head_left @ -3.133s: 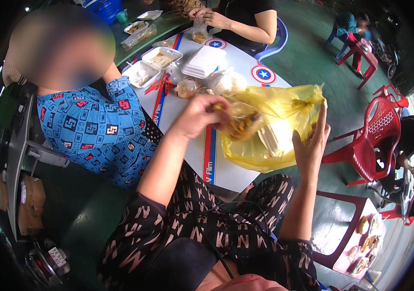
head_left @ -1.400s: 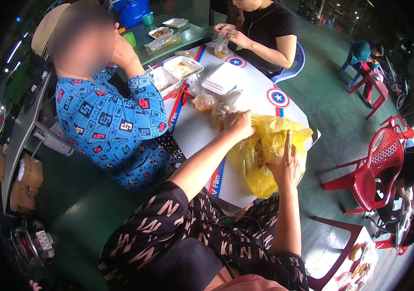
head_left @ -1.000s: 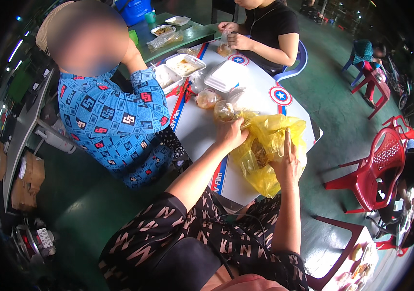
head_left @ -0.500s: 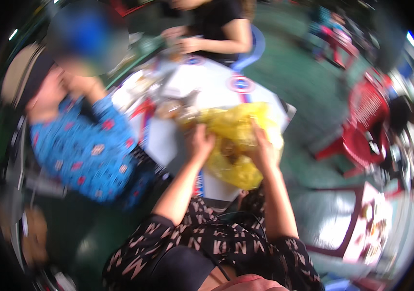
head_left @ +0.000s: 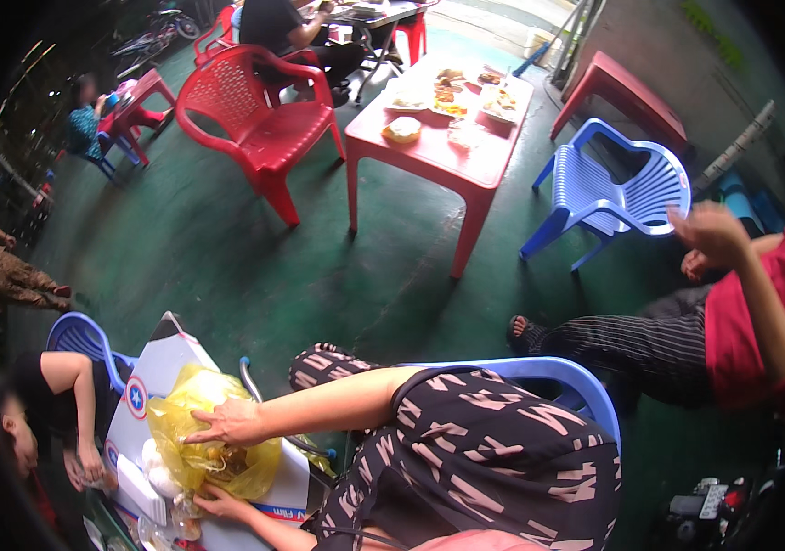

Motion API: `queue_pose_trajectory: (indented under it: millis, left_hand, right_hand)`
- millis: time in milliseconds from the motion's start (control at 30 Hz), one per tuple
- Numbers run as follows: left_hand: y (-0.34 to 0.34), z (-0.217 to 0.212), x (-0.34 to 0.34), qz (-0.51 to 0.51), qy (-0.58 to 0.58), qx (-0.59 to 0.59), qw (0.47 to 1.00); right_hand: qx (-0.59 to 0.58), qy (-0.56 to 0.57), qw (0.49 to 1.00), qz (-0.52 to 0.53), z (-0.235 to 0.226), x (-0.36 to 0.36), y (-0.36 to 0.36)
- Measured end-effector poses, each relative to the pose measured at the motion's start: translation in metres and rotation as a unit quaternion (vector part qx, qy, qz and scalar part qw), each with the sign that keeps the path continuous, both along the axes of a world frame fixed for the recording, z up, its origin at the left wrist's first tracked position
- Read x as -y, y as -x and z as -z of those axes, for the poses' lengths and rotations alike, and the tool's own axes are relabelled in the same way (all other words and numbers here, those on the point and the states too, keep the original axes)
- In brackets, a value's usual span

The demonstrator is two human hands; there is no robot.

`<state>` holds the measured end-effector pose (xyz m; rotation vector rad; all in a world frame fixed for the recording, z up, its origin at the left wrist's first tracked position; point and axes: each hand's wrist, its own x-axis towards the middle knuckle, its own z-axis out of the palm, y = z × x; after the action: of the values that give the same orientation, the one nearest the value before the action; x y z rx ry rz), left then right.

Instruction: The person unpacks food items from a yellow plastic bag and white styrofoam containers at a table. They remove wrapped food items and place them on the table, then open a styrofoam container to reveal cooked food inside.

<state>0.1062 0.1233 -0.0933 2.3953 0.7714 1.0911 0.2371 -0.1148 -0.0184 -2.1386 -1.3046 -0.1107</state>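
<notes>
A crumpled yellow plastic bag (head_left: 259, 468) lies on the white folding table (head_left: 296, 482) at the lower left, its mouth spread and something brownish inside that I cannot make out. My right hand (head_left: 231, 424) is over the bag's upper side, fingers stretched and apart, touching the film. Low at the bag's near edge is my left hand (head_left: 225, 505), its fingers stretched out against the plastic. Beside the bag stand a white box (head_left: 141, 491), a round white bundle (head_left: 163, 473) and a small clear bag (head_left: 186, 519) of brownish contents.
A person in black (head_left: 71, 404) sits across the table. A red table (head_left: 411, 156) with food plates stands beyond, between a red chair (head_left: 273, 133) and a blue chair (head_left: 604, 188). Someone in red (head_left: 760, 321) sits at the right, one hand raised.
My view has swung to the right, bringing the red table and the person in red into sight. The neighbour in blue has left the view. Both hands stay at the yellow bag.
</notes>
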Motion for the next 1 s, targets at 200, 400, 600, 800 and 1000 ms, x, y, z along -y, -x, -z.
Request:
queue_pose_trajectory:
  millis: [200, 400, 600, 800, 1000]
  left_hand:
    - [0.009, -0.009, 0.009, -0.017, -0.018, -0.022, 0.999]
    - [0.010, -0.015, 0.011, 0.009, 0.022, -0.033, 0.999]
    - [0.011, -0.036, 0.012, 0.034, 0.078, -0.064, 0.994]
    - [0.012, -0.053, 0.011, -0.027, -0.008, -0.004, 1.000]
    - [-0.009, -0.117, 0.066, 0.051, -0.145, 0.135, 0.979]
  right_hand:
    - [-0.072, -0.038, 0.997, 0.018, 0.000, 0.006, 0.000]
    - [-0.094, -0.081, 0.990, 0.065, 0.003, 0.006, -0.004]
    - [-0.084, -0.043, 0.991, 0.097, -0.014, 0.019, -0.006]
    - [-0.131, -0.053, 0.974, 0.174, -0.016, 0.011, -0.026]
    - [-0.221, 0.013, 0.954, 0.205, -0.031, 0.000, -0.056]
